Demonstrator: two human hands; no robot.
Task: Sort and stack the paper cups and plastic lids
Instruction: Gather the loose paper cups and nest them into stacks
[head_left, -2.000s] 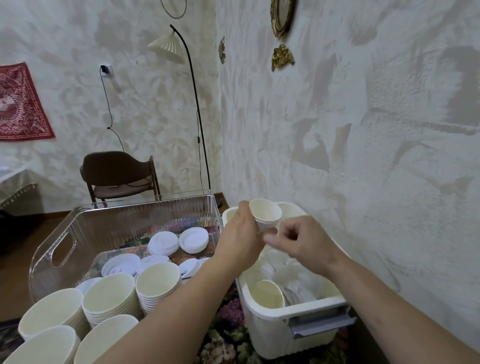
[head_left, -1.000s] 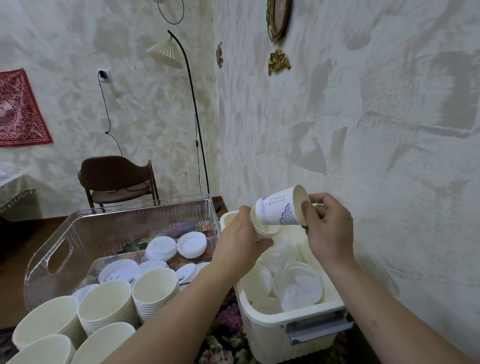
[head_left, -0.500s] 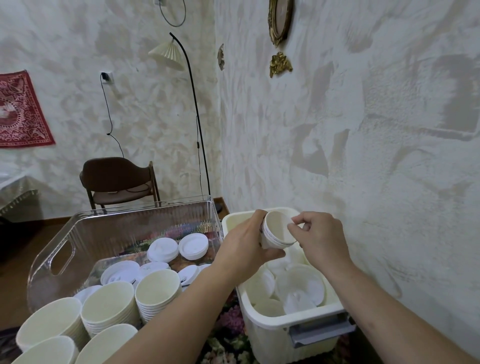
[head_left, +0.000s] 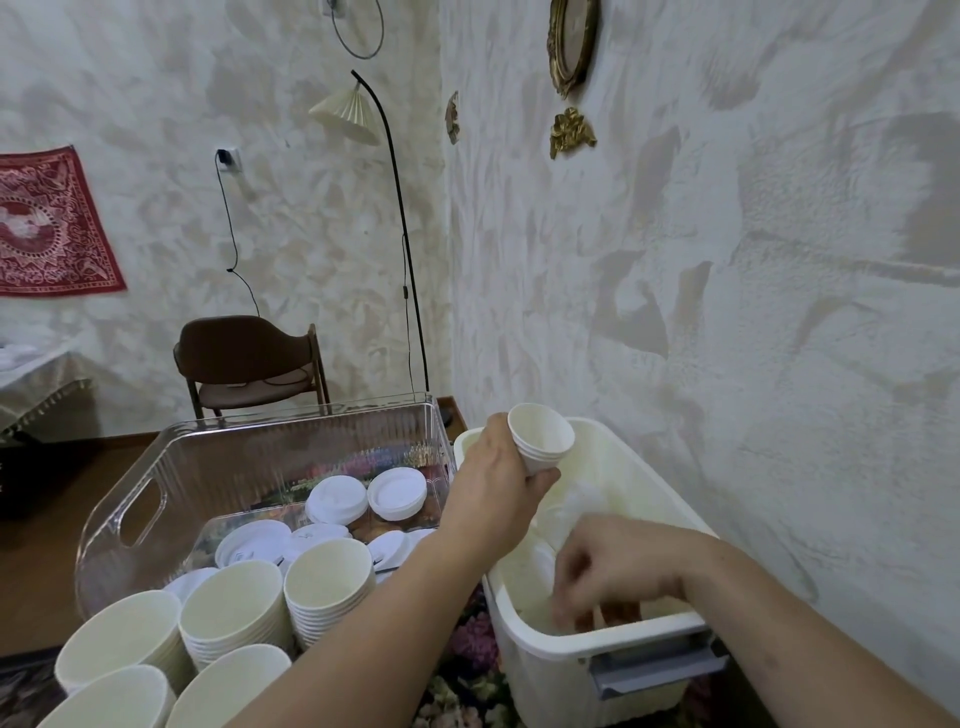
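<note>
My left hand (head_left: 493, 488) grips a short stack of small white paper cups (head_left: 540, 436), mouth up, above the far end of the white bin (head_left: 602, 647). My right hand (head_left: 602, 571) reaches down into that bin among white lids and cups; it is blurred and its fingers are curled, but what they hold is hidden. Stacks of larger paper cups (head_left: 327, 582) stand at the near end of the clear plastic tub (head_left: 135, 499), and white plastic lids (head_left: 397, 491) lie behind them in it.
The wall runs close along the right of the white bin. A brown chair (head_left: 249, 358) and a floor lamp (head_left: 395, 218) stand behind the tub. A flowered cloth (head_left: 467, 644) covers the surface under both containers.
The right hand slid a patterned cup into the stack held by the left hand, let go and dropped down into the white bin. The left hand turned the stack upright.
</note>
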